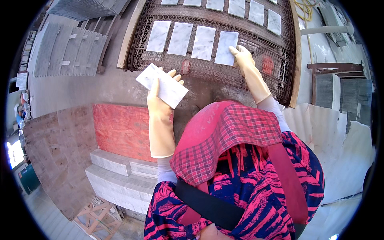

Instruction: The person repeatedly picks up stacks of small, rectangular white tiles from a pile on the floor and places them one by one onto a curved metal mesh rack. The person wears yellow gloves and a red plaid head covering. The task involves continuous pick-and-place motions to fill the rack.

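My left hand [159,105], in a cream rubber glove, holds a white grey-veined marble tile [171,89] tilted in front of the mesh belt. The thumb lies over its top face and fingertips show past its far edge. In a matching glove, my right hand [245,61] pinches the right edge of another marble tile [226,45] that lies on the mesh. This tile ends a row at the near part of the belt; to its left lie three similar ones, such as the middle tile [203,42]. The undersides of both held tiles are hidden.
The metal mesh belt [264,48] runs between wooden side rails [297,60], with a farther row of tiles [256,13]. Stacked grey slabs [66,52] stand at left, more slabs [330,90] at right. Near left are a red board [122,130] and stone blocks [120,182].
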The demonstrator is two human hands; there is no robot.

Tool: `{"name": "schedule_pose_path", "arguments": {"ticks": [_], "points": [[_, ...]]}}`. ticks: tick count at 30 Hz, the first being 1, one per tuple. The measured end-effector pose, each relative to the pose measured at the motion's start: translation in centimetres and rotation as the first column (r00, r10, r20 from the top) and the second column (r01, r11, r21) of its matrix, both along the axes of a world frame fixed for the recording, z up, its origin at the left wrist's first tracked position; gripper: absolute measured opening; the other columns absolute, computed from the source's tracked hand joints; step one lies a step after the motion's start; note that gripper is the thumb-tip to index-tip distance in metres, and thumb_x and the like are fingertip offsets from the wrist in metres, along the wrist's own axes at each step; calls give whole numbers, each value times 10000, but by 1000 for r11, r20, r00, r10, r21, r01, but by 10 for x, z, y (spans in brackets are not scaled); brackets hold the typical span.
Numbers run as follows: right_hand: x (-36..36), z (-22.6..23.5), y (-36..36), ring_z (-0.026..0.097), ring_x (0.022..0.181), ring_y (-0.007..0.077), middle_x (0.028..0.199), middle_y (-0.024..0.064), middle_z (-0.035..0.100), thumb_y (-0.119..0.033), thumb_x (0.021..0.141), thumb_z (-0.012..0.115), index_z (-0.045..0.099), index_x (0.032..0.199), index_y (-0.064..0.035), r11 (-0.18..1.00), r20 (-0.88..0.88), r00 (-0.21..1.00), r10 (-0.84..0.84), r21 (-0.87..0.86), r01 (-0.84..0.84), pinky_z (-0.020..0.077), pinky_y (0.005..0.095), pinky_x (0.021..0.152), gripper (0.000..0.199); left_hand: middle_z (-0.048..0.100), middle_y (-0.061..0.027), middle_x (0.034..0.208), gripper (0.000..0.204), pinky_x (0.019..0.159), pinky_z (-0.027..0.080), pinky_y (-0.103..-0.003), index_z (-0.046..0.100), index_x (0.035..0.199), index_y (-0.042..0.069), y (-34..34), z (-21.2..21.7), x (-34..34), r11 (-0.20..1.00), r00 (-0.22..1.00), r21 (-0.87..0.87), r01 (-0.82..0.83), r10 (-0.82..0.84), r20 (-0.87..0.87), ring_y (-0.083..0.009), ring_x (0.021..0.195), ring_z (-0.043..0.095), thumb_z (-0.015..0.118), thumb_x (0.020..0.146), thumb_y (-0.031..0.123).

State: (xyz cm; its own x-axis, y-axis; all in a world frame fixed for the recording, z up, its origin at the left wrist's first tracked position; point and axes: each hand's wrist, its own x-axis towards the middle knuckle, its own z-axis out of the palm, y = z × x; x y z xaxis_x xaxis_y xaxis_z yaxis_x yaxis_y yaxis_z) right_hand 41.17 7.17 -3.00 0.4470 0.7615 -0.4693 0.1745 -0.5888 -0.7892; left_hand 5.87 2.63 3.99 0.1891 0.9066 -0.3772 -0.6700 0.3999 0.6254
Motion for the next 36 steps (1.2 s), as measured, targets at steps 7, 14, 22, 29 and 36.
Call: {"name": "schedule_pose_path", "arguments": {"ticks": [7, 14, 22, 29, 36], "points": [[-29, 84, -44, 742, 957, 159, 1138, 108, 787, -410, 1056, 650, 650, 1454, -97, 932, 183, 917, 355, 3, -362, 586, 327, 881, 506, 548, -298, 1524, 656, 1112, 518, -601, 372, 1612, 3, 2, -7, 13, 982, 979, 100, 160, -171, 114, -447, 1360, 594, 606, 1088, 320], [-98, 77, -63, 692, 974, 128, 1117, 36, 750, -312, 991, 787, 697, 1321, -54, 915, -676, 617, 402, 277, -292, 548, 312, 860, 428, 554, -212, 1558, 659, 1151, 499, -490, 417, 1593, -19, 12, -1, 63, 935, 942, 131, 328, -334, 22, -322, 1392, 583, 642, 1082, 331], [-16, 44, -70, 722, 1112, 204, 1243, 122, 763, -264, 1020, 742, 675, 1342, 2, 982, -267, 962, -64, 156, 108, 549, 366, 1004, 423, 418, -318, 1622, 615, 1213, 440, -598, 371, 1642, 44, 4, -10, 48, 949, 950, 68, 306, -301, -78, -472, 1490, 444, 498, 1126, 355], [66, -36, -63, 738, 1017, 169, 1140, 66, 803, -383, 992, 744, 739, 1270, -63, 972, 76, 974, -211, 125, 201, 532, 351, 957, 424, 455, -337, 1582, 705, 1181, 485, -573, 346, 1632, 3, 3, -11, 48, 957, 957, 53, 286, -281, -75, -471, 1469, 479, 565, 1103, 414], [69, -41, -65, 728, 1025, 160, 1163, 67, 793, -323, 1009, 763, 725, 1295, -40, 936, -166, 951, -260, 197, 291, 539, 335, 938, 405, 406, -341, 1619, 606, 1231, 427, -601, 341, 1650, 41, -5, -15, 46, 964, 964, -34, 263, -265, -40, -488, 1510, 414, 474, 1134, 329]]}}
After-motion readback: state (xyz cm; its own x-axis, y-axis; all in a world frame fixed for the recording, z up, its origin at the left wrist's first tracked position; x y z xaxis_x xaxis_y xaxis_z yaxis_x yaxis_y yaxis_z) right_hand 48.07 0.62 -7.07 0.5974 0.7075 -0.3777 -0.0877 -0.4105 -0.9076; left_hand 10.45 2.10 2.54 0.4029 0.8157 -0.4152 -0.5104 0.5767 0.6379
